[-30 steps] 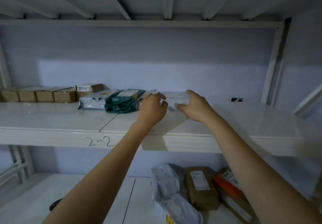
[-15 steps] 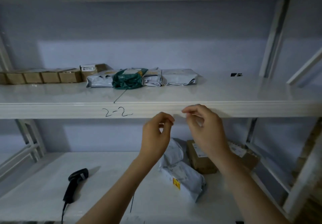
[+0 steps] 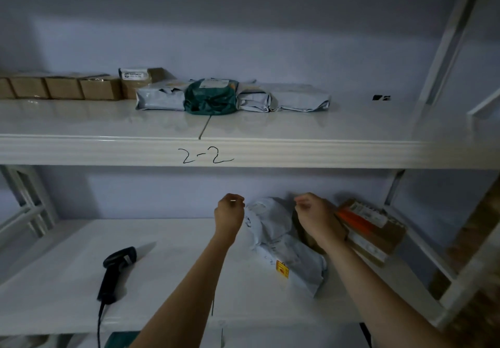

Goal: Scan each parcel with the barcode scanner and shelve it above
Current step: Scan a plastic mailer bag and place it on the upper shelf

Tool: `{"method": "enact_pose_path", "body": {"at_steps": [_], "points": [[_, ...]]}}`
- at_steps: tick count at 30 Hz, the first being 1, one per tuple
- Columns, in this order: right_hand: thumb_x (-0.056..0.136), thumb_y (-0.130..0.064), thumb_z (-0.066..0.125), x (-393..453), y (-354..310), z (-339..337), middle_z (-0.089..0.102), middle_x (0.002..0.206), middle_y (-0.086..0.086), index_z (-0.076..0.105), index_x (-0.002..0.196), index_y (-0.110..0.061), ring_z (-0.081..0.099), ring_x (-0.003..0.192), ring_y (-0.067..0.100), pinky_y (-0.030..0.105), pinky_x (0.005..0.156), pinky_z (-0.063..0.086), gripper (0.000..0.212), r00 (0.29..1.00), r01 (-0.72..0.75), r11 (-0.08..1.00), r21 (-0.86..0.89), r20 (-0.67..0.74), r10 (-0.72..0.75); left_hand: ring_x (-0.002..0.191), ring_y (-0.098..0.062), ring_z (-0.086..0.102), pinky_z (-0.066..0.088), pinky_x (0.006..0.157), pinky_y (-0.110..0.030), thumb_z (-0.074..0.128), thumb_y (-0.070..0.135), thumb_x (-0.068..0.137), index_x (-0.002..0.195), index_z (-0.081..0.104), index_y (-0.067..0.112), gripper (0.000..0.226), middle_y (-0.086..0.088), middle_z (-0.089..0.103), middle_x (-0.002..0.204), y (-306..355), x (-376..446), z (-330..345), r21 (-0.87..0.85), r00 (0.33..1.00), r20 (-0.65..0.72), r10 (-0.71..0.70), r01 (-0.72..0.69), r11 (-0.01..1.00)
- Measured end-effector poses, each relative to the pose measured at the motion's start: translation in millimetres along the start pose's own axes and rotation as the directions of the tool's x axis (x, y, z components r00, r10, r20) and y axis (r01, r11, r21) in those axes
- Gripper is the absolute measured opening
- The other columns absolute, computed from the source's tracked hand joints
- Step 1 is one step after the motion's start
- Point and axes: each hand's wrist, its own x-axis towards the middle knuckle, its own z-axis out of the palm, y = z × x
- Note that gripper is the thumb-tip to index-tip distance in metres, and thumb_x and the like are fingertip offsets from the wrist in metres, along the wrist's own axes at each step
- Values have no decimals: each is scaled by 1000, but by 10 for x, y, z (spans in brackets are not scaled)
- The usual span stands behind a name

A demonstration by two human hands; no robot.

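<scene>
A black barcode scanner (image 3: 117,269) lies on the lower shelf (image 3: 167,288) at the left, its cable hanging over the front edge. Grey poly-bag parcels (image 3: 281,242) lie on that shelf at the right, with a brown box (image 3: 311,236) and an orange-striped box (image 3: 370,228) beside them. My left hand (image 3: 230,215) hovers just left of the grey bags, fingers loosely curled, holding nothing. My right hand (image 3: 316,217) is over the brown box, fingers loosely curled; contact is unclear. On the upper shelf (image 3: 243,150), marked "2-2", lies the grey parcel (image 3: 303,98) at the right end of a row.
The upper row also holds several small brown boxes (image 3: 62,87), a grey bag (image 3: 159,98), a green bag (image 3: 211,95) and another grey bag (image 3: 254,98). A white upright post (image 3: 443,39) stands at the right. A green object (image 3: 119,341) shows below the lower shelf.
Both hands let go of the grey parcel on the upper shelf and came down to the parcels on the lower shelf. My view tilted downward.
</scene>
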Motion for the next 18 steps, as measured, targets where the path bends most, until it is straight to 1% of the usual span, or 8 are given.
{"method": "enact_pose_path", "body": {"at_steps": [5,7,9,11,12,13,15,18], "points": [[97,-8,54,668,396,325,66,122,12,64,121,-6,61,105,23,26,84,45,27,996,-75,997,7,56,75,91,-32,64,53,79,-36,50,23,95,108,66,13,23,-13,70,105,-290,377,291,-49,979,84,-185,189,981],[95,-11,54,913,581,465,66,118,18,64,118,-3,61,99,27,33,83,50,26,987,-131,991,-8,90,132,83,-28,59,49,77,-35,50,22,97,106,63,11,20,-13,66,99,-403,507,400,-103,940,148,-308,325,940],[91,-12,53,1109,753,603,64,103,29,65,102,7,63,86,34,38,76,51,24,970,-187,982,-16,155,187,77,-24,55,46,76,-36,49,20,99,98,60,11,14,-9,60,90,-480,622,460,-127,880,206,-427,457,881],[86,-21,56,1267,888,709,58,84,22,58,78,-4,54,71,24,31,67,40,19,941,-242,970,-32,237,243,87,-27,54,45,79,-37,49,22,99,107,58,9,18,-10,57,100,-585,734,503,-113,835,229,-500,533,838],[82,-28,59,1334,952,757,58,89,16,57,83,-12,56,78,22,30,70,40,16,918,-274,961,-34,288,272,94,-28,52,44,81,-38,49,24,99,115,57,9,23,-11,56,108,-660,768,522,-102,820,233,-523,556,825],[79,-34,63,1402,999,799,59,105,13,60,99,-18,60,94,25,31,80,46,26,895,-309,951,-30,328,301,99,-29,51,43,84,-39,49,26,99,120,56,9,28,-11,53,113,-739,787,546,-87,809,237,-539,570,817],[82,-41,64,1523,1079,901,51,139,10,50,139,-19,53,123,33,40,98,48,63,854,-375,926,-48,370,366,104,-29,48,42,89,-41,51,26,99,123,55,8,30,-11,51,117,-860,794,603,-63,787,259,-560,592,804],[93,-37,59,1626,1155,1080,43,148,14,35,152,-15,50,127,31,37,96,48,67,817,-379,913,-153,407,408,107,-28,45,40,94,-44,54,24,97,124,52,8,31,-9,48,117,-1014,841,720,-51,771,297,-563,601,797]]}}
